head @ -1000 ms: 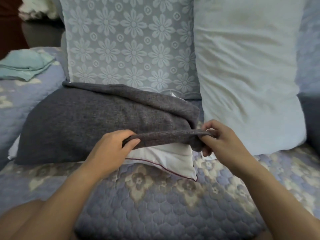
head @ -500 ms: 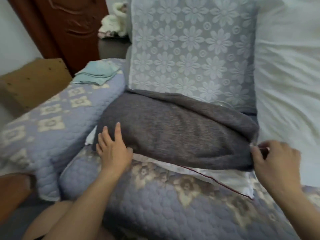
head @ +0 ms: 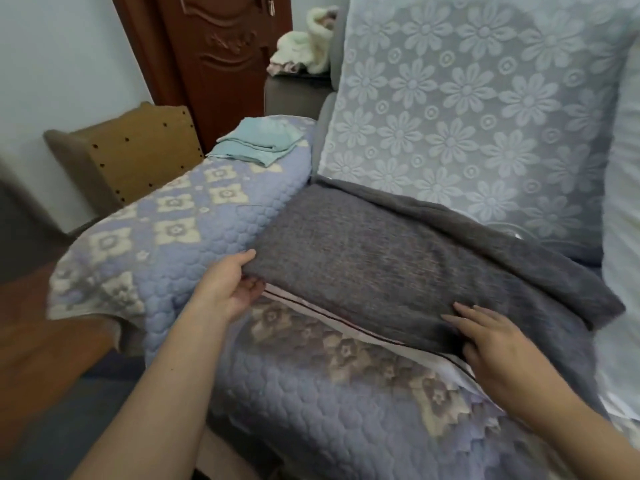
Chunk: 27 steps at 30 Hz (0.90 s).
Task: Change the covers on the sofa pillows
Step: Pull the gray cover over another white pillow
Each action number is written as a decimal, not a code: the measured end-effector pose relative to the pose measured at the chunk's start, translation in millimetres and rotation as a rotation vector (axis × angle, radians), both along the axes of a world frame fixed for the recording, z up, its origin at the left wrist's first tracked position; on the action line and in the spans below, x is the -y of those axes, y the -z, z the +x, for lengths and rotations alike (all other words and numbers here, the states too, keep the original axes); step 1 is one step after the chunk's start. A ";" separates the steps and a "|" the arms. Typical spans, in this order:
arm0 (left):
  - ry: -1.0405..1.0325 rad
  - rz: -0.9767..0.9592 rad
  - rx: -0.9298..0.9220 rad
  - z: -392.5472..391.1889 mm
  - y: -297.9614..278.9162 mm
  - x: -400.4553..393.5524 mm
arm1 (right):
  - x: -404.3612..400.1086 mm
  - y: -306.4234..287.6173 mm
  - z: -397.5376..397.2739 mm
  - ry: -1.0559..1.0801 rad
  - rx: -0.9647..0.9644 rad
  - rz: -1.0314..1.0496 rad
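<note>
Right hand: the right hand (head: 498, 344) lies flat, fingers straight and slightly spread, pressing the near edge of the grey cover (head: 381, 265) and holding nothing.
Left hand: the left hand (head: 228, 289) takes the cover's left corner, thumb on top and fingers curled beneath, pinching the fabric.
Pillow: the white pillow (head: 346, 320) lies on the quilted sofa seat (head: 311, 393), only its near hem with a dark piped line showing from under the cover.
Cover: the grey cover spans the pillow from armrest to the right, its far edge rumpled against the floral back cushion (head: 467, 116).
Armrest: the quilted armrest (head: 173, 230) sits just beside the left hand, carrying 1 stack of folded teal cloth (head: 259, 142).
Step, as judged: the cover appears mid-change, either being drawn over or pulled off the pillow; which cannot be told.
Risk 1: pulling from the left corner alone could bunch the fabric, because the right hand pins rather than grips.
Risk 2: the pillow could slide off the seat's front edge, since little holds it back.
</note>
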<state>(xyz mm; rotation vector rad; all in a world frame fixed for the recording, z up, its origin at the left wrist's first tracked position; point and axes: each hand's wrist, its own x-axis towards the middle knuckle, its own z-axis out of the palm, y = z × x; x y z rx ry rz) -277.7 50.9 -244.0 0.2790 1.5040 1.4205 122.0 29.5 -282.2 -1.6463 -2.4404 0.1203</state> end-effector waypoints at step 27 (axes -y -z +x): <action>0.328 0.165 0.014 66.9 -2.5 -3.3 | 21.6 -20.9 47.6 -0.067 0.106 0.438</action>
